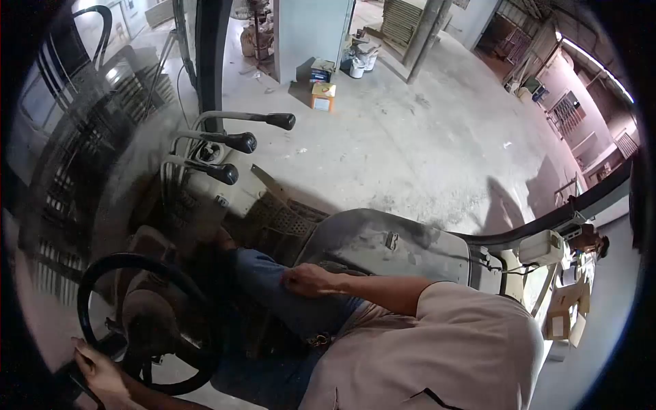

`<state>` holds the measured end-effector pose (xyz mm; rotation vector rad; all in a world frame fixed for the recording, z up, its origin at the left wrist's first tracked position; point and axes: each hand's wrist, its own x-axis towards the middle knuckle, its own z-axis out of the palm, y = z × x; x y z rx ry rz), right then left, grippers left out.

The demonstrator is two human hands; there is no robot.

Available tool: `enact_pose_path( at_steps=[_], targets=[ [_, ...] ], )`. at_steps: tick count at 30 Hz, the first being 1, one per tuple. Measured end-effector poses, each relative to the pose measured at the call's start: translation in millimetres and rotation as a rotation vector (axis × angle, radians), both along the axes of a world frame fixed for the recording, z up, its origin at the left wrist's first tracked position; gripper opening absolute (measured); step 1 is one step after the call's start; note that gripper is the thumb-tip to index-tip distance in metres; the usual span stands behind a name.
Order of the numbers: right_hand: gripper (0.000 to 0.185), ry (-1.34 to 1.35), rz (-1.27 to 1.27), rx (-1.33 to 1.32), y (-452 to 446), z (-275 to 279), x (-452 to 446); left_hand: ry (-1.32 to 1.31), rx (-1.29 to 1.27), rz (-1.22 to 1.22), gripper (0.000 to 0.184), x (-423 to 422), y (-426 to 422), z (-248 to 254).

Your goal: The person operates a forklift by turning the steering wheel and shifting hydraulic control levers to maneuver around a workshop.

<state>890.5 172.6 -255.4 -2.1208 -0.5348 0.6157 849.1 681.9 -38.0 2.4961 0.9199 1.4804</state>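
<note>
My left hand is at the lower left of the black steering wheel, its fingers curled at the rim. Part of the rim is hidden behind that hand. On the blue trouser leg rests my right hand, fingers folded in, with no object showing in them. Ahead of the leg stand three bent levers with black knobs, the nearest knob lowest; neither hand touches them. A perforated step plate lies beyond the leg.
The dusty vehicle cover is on my right. Outside, an orange and white box and white buckets stand by a pale wall panel. A post rises behind them. Cardboard boxes are at far right.
</note>
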Motion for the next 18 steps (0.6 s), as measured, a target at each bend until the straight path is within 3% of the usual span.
enact_pose_path(
  at_steps=[5,8,12,14,18],
  targets=[
    [0.029,0.007,-0.005,-0.009,-8.6,5.4,-12.1,-0.036,0.212,-0.209,0.044,-20.9,-1.4,5.7],
    [0.028,-0.013,-0.003,0.031,-16.5,2.2,-16.8,0.056,0.099,-0.034,0.042,-31.4,-36.8,20.4],
    [0.028,-0.001,0.018,-0.007,-31.8,11.6,-14.7,0.034,0.057,-0.003,0.039,-44.0,-62.9,28.1],
    [0.028,0.006,0.031,-0.031,-44.5,15.4,-17.4,0.012,0.168,-0.1,0.038,-52.8,-77.1,34.0],
    [0.028,0.02,0.01,-0.018,-82.1,4.3,-29.5,0.066,0.196,-0.022,0.038,-81.7,-117.5,36.8]
  ],
)
